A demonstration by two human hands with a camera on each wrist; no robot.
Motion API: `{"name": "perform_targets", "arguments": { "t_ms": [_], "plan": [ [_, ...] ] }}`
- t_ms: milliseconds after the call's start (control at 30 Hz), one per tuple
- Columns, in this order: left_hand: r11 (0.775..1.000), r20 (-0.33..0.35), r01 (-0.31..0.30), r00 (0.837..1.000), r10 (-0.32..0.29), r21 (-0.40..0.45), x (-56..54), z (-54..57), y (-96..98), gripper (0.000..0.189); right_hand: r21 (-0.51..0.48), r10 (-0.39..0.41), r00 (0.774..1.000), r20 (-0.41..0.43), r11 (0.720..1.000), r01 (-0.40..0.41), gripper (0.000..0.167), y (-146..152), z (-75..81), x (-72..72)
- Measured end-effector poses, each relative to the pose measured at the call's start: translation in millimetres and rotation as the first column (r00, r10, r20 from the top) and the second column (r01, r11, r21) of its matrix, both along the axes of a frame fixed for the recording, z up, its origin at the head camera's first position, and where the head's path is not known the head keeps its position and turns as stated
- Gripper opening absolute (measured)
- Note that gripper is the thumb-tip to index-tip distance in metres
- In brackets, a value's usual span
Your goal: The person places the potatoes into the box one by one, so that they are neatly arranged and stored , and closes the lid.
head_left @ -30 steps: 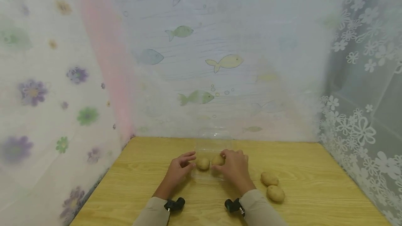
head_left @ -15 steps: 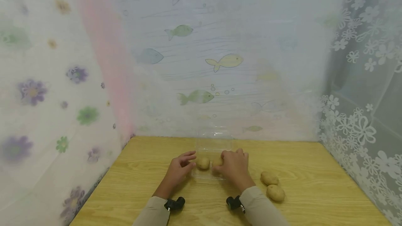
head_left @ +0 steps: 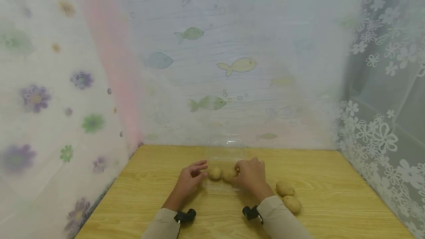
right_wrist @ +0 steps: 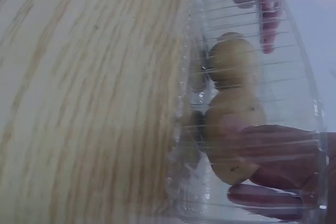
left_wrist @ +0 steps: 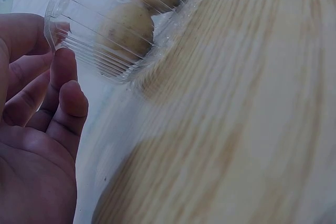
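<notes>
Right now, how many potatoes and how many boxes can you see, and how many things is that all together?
Box: 1
Potatoes: 4 (2 in the box, 2 outside it)
Total: 5

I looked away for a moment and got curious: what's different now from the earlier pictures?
The bare right hand has shifted slightly right, uncovering more of the round tan potato nearest it; whether it has let go is unclear. Unchanged: the bare left hand at the clear plastic container, the other round tan potato inside, and the two oval tan potatoes at the right.
</notes>
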State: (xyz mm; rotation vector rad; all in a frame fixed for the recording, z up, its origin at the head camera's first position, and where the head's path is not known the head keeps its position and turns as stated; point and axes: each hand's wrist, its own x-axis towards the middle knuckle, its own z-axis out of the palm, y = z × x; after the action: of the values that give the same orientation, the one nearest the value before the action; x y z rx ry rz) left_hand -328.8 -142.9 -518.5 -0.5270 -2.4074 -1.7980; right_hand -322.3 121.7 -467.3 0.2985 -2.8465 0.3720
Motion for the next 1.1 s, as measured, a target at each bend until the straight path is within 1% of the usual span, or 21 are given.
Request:
{"name": "perform_targets", "arguments": {
  "t_ms": [233, 400, 700, 1100],
  "plan": [
    [1.0, -0.006, 0.019, 1.0, -0.019, 0.02, -0.4, -1.6, -1.2, 0.035, 0.005, -0.027, 0.999, -0.029, 1.0, 0.028, 0.032, -2.5, -4.0, -3.0],
    [0.999, -0.017, 0.033, 0.999, -0.033, 0.02, -1.7, -2.5, -1.9, 0.035, -0.001, -0.043, 0.999, -0.026, 0.999, 0.043, 0.035, -3.5, -4.8, -3.8],
    [0.999, -0.014, 0.031, 0.999, -0.031, 0.027, -2.6, -2.1, -1.8, 0.033, -0.016, -0.065, 0.997, -0.031, 0.998, 0.065, 0.046, -4.4, -8.3, -5.2],
    [0.999, -0.019, 0.025, 1.0, -0.024, 0.041, -1.4, -3.1, -0.6, 0.034, -0.032, -0.058, 0.998, -0.023, 0.998, 0.058, 0.05, -2.6, -8.3, -3.4]
  ]
}}
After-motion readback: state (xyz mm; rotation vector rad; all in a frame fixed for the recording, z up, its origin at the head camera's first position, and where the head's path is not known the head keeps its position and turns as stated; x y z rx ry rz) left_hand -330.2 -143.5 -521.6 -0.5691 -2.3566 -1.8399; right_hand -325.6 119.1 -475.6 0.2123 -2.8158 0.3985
